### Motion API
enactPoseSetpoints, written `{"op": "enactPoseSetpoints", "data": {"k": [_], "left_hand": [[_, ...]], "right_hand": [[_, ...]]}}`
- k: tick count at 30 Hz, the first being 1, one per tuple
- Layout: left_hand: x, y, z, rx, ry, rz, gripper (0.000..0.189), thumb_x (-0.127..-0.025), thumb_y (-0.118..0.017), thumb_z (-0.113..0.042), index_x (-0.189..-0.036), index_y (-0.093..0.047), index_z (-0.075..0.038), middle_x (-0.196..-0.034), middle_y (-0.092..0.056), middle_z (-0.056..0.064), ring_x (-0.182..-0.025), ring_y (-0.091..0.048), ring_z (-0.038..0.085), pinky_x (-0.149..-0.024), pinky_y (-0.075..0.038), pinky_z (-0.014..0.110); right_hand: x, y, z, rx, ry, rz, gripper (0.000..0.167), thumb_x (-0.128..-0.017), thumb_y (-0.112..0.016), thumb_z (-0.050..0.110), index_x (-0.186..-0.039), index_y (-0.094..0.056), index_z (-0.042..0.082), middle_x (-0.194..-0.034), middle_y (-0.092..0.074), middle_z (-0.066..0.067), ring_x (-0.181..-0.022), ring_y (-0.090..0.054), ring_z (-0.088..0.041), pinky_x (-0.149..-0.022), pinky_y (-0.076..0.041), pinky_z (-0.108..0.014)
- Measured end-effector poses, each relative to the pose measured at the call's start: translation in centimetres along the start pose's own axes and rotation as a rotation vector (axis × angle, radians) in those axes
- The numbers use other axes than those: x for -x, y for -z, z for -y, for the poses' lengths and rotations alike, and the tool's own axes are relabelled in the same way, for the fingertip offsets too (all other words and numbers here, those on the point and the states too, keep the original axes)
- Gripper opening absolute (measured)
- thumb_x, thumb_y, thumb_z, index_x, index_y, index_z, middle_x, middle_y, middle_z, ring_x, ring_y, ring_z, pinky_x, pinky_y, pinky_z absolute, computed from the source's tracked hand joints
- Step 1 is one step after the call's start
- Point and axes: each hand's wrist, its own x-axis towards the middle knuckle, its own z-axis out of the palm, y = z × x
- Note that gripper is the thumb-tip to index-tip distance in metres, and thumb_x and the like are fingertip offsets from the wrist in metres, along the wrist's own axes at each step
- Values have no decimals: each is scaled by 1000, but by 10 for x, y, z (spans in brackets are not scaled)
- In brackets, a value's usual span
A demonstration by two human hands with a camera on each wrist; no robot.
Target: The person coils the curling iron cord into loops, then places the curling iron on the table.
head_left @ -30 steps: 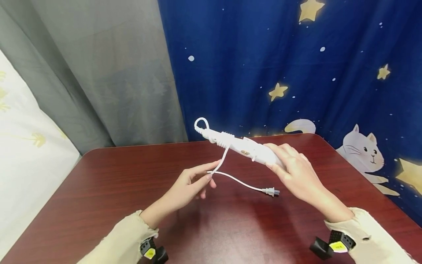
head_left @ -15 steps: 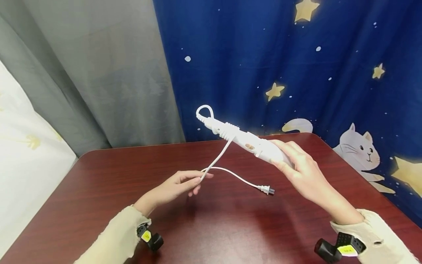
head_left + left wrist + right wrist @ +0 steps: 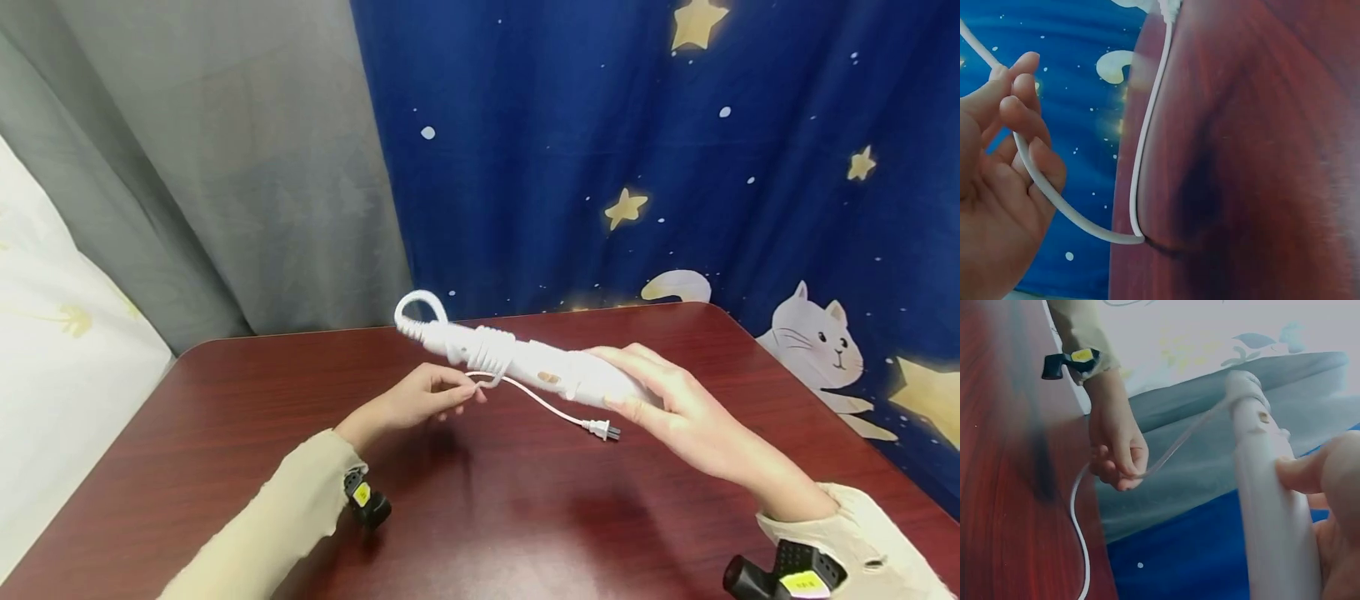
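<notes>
In the head view my right hand (image 3: 678, 412) grips the wide end of a white hair straightener (image 3: 531, 363), held tilted above the table. Its white power cord (image 3: 491, 350) is wound several times round the narrower end, where it also makes a loop. My left hand (image 3: 423, 396) pinches the free cord just below the windings; the left wrist view shows the cord (image 3: 1060, 203) running between thumb and fingertips. Beyond the hand the cord trails to a two-pin plug (image 3: 600, 429). In the right wrist view the thumb presses along the straightener's body (image 3: 1269, 500).
A dark red wooden table (image 3: 300, 392) lies under both hands. Behind it hang a grey curtain (image 3: 262, 167) and a blue curtain (image 3: 525, 167) with stars and a cat. White cloth (image 3: 60, 375) borders the left side. Each wrist wears a small black camera (image 3: 367, 500).
The straightener's cord end first rose, then came down and left, now lower than before. My left hand went left with the cord, then back up towards the windings, shortening the visible stretch between.
</notes>
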Motion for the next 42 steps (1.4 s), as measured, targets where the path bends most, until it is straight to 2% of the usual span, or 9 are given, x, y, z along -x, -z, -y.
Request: {"op": "enactPoseSetpoints", "data": {"k": [3, 7, 12, 16, 20, 26, 29, 34, 42], "left_hand": [[-5, 5, -1, -50, -39, -29, 13, -88, -55, -2, -94, -62, 8, -67, -56, 2, -52, -47, 16, -44, -39, 25], [-11, 14, -8, -64, -61, -42, 11, -85, -58, 0, -89, -61, 9, -68, -59, 1, -55, -51, 9, -48, -42, 21], [-10, 24, -21, -126, 44, -21, 18, -89, -59, -15, -87, -65, 2, -59, -56, 2, -52, -50, 8, -45, -38, 21], [-2, 28, -37, -86, 98, -30, 17, -88, -61, -17, -87, -66, -1, -57, -53, 7, -44, -40, 8, -39, -29, 21], [7, 25, -55, -32, 112, -22, 15, -87, -63, -18, -87, -66, -3, -55, -48, 6, -41, -34, 10, -36, -24, 22], [13, 10, -78, -61, 55, 27, 12, -86, -63, -16, -85, -67, -5, -51, -44, 2, -42, -36, 10, -36, -25, 23], [17, 4, -85, -61, 34, 29, 9, -86, -63, -14, -85, -68, -6, -50, -44, 3, -42, -36, 11, -36, -26, 23], [28, -2, -93, -64, 18, 6, 12, -87, -64, -16, -90, -69, -5, -54, -50, 9, -41, -45, 15, -38, -41, 27], [42, -12, -95, -27, -35, 66, 29, -94, -53, -13, -121, -60, -5, -77, -61, 8, -46, -54, 28, -45, -48, 32]], "right_hand": [[2, 0, 0, 9, 26, 76, 44, -90, -58, 9, -130, -49, 23, -106, -52, 12, -93, -48, -5, -75, -40, -22], [5, 2, -4, 67, 77, 150, 43, -90, -58, 12, -130, -49, 25, -105, -51, 15, -93, -48, -3, -76, -40, -22], [10, 3, -10, 111, 101, 242, 42, -90, -59, 19, -130, -50, 28, -107, -50, 19, -94, -48, 0, -78, -39, -22], [11, -2, -12, 169, 158, 291, 40, -90, -59, 23, -129, -51, 29, -103, -50, 21, -90, -46, 1, -75, -38, -25], [11, -9, -11, 286, 185, 328, 42, -85, -63, 21, -126, -53, 28, -96, -48, 20, -86, -45, -1, -72, -35, -28], [8, -21, -8, 443, 105, 376, 41, -85, -64, 26, -124, -54, 31, -91, -47, 17, -84, -44, -4, -72, -35, -28], [7, -25, -10, 498, 54, 357, 40, -85, -63, 27, -124, -54, 32, -91, -48, 15, -83, -44, -7, -68, -36, -28], [7, -25, -19, 593, -3, 246, 41, -85, -64, 27, -125, -53, 28, -94, -50, 10, -84, -47, -12, -65, -37, -31], [4, -20, -30, 630, -4, 37, 43, -83, -66, 22, -124, -53, 16, -95, -53, -1, -85, -52, -21, -75, -38, -40]]}}
